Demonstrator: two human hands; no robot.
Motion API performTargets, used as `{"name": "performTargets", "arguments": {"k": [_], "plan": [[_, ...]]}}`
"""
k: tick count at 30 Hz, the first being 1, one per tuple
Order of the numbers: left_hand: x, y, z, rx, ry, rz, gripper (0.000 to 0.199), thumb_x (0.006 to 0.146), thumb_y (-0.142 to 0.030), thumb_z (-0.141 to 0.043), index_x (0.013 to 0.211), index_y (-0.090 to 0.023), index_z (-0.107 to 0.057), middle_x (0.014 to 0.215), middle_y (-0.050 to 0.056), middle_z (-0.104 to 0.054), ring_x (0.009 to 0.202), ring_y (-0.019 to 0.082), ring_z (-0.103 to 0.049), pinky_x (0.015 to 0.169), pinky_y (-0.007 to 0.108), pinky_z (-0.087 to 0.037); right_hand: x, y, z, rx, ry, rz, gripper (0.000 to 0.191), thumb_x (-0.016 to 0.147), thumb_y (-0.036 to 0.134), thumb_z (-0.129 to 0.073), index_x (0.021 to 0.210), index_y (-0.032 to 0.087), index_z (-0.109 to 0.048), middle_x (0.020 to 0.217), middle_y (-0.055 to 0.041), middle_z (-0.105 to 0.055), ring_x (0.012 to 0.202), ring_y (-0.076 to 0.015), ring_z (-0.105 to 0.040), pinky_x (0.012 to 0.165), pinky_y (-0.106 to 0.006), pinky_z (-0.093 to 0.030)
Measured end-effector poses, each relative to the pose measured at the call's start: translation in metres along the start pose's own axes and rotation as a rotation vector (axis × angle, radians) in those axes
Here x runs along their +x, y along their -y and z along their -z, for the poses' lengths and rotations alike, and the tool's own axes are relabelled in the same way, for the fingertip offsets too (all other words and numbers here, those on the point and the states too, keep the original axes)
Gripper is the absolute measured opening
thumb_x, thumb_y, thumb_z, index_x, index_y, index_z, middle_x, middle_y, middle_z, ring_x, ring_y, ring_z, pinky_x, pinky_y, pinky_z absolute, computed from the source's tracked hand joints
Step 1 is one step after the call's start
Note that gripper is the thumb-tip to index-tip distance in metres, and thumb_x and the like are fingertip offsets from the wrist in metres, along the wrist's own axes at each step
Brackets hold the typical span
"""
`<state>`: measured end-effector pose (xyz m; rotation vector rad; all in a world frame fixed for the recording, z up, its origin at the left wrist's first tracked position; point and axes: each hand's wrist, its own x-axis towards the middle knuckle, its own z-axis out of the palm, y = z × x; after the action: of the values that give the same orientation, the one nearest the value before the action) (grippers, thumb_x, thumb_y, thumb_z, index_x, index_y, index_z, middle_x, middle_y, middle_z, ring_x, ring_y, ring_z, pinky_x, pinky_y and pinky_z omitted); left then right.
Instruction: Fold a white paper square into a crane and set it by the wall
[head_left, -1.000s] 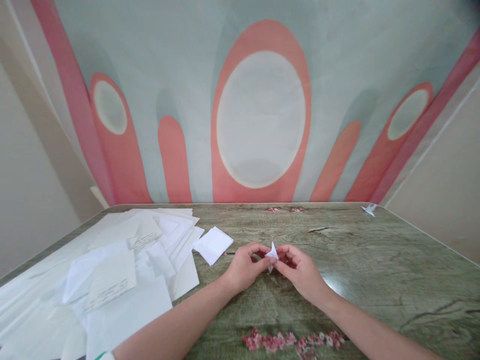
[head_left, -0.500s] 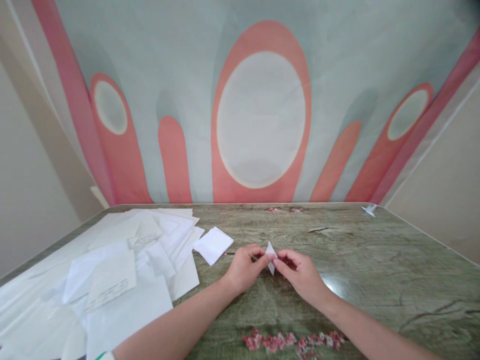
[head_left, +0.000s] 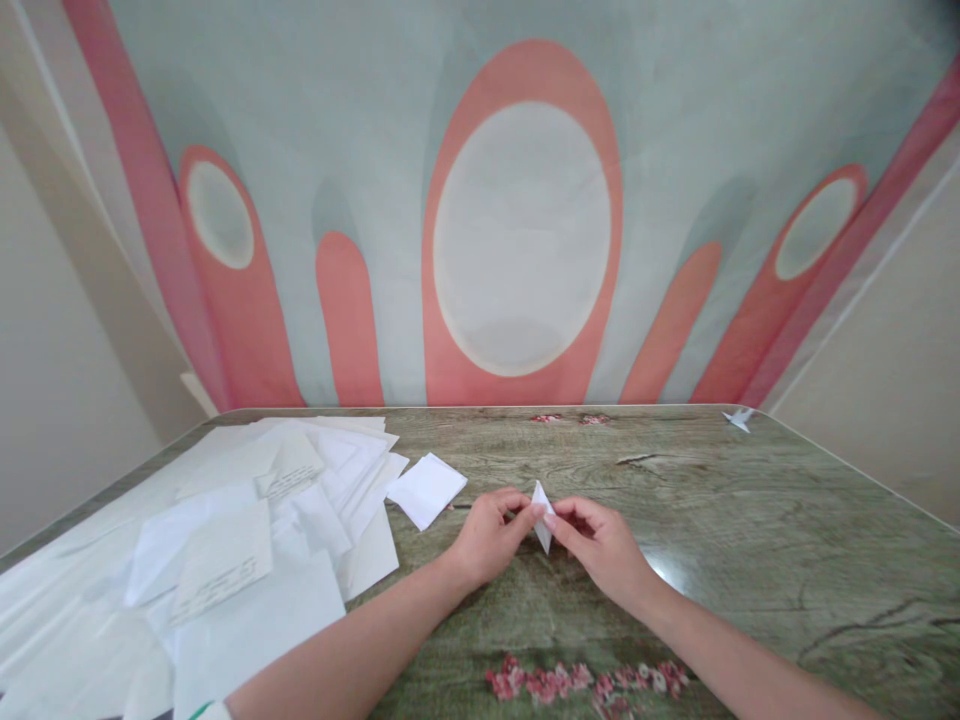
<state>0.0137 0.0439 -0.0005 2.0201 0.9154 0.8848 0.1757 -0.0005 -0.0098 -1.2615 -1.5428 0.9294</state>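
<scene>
- Backdrop: grey-green, fills most of the upper view. Five coral rounded shapes printed on it; three carry pale ovals, the widest at centre.
- Desk: wood-grain surface, dull green-brown. Far edge lies along the foot of the backdrop.
- Paper pile: white and off-white sheets, overlapping at various angles, spread over the left part of the desk. Two sheets bear rows of dark marks, too small to read.
- Flower print: pink blossoms on the near part of the desk surface.
- Left hand: over mid-desk, thumb and fingers pinching the left side of the folded paper.
- Right hand: facing it, thumb and fingers pinching the right side of the same piece. Thumb tips close together; fingertips behind the paper partly hidden.
- Square paper: white, set cornerwise just beside the pile, beyond the left hand. Cannot tell how many sheets.
- Folded paper: white, slim, pointed at top and bottom, located between the two hands. Contact with the desk: cannot tell.
- Small folded piece: white, angular, at the far right corner of the desk, well apart from both hands.
</scene>
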Motion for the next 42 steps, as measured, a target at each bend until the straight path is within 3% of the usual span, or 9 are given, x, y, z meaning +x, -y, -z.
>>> {"name": "performTargets", "arguments": {"k": [7, 15, 24, 34, 42], "plan": [[-0.0010, 0.0018, -0.0021, 0.055, -0.008, -0.039, 0.032, 0.088, -0.033, -0.044, 0.065, -0.015, -0.057, 0.063, -0.001, -0.049, 0.063, 0.011, -0.047, 0.059, 0.021, -0.034, 0.0011, 0.0027, 0.0024, -0.015, -0.023, -0.015, 0.024, 0.079, 0.038, -0.057, 0.077, 0.016, -0.065, 0.062, 0.0010, -0.059, 0.054, -0.0108, -0.049, 0.052, -0.022, -0.038], [-0.0016, -0.0028, -0.0015, 0.038, -0.005, 0.012, 0.032, 0.086, -0.036, -0.046, 0.067, -0.014, -0.060, 0.064, -0.001, -0.053, 0.062, 0.011, -0.048, 0.058, 0.021, -0.035, 0.0018, -0.0013, 0.0037, 0.030, -0.046, -0.068, 0.025, 0.078, 0.038, -0.058, 0.069, 0.016, -0.063, 0.055, 0.0023, -0.053, 0.050, -0.0100, -0.044, 0.048, -0.022, -0.034], [-0.0043, -0.0037, -0.0025, 0.024, 0.040, 0.075, 0.019, 0.076, -0.033, -0.060, 0.072, -0.014, -0.062, 0.070, 0.000, -0.058, 0.063, 0.012, -0.051, 0.057, 0.020, -0.038, 0.0004, -0.0020, 0.0056, 0.088, -0.039, -0.058, 0.023, 0.077, 0.034, -0.059, 0.063, 0.017, -0.064, 0.057, 0.0024, -0.050, 0.052, -0.0108, -0.044, 0.050, -0.023, -0.035], [-0.0028, -0.0044, 0.0011, 0.008, 0.051, 0.008, 0.025, 0.081, -0.033, -0.054, 0.069, -0.014, -0.063, 0.065, 0.000, -0.055, 0.062, 0.011, -0.048, 0.058, 0.021, -0.034, 0.0008, 0.0001, 0.0026, 0.033, -0.039, -0.049, 0.026, 0.077, 0.040, -0.059, 0.067, 0.016, -0.061, 0.054, 0.0029, -0.051, 0.050, -0.0102, -0.043, 0.049, -0.022, -0.033], [-0.0019, -0.0030, 0.0017, 0.020, 0.127, -0.028, 0.033, 0.083, -0.039, -0.050, 0.065, -0.015, -0.063, 0.061, -0.001, -0.049, 0.060, 0.012, -0.045, 0.057, 0.021, -0.033, 0.0009, 0.0008, 0.0031, -0.002, -0.037, -0.005, 0.028, 0.079, 0.042, -0.056, 0.071, 0.016, -0.061, 0.059, 0.0018, -0.054, 0.054, -0.0108, -0.046, 0.051, -0.022, -0.036]]}}
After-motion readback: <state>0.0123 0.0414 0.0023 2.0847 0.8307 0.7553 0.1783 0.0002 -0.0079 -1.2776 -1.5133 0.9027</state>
